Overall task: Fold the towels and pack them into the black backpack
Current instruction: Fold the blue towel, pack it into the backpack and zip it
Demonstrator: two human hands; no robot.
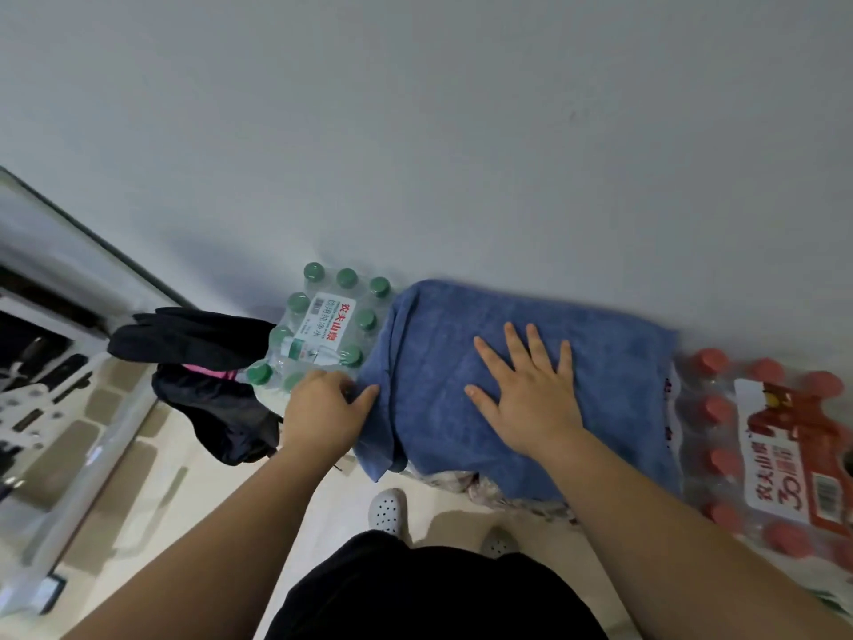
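A blue towel (614, 385) lies folded over a stack of bottle packs against the white wall. My right hand (526, 390) rests flat on its middle, fingers spread. My left hand (323, 408) pinches the towel's left edge between thumb and fingers, where the cloth hangs down in a fold. The black backpack (207, 362) slumps on the floor to the left, beside the green-capped pack, with a pink strip showing at its opening.
A shrink-wrapped pack of green-capped water bottles (332, 330) stands left of the towel. A pack of red-capped bottles (761, 455) lies to the right. A grey shelf unit (55, 385) fills the far left. My feet in white clogs (387, 510) stand on the tiled floor.
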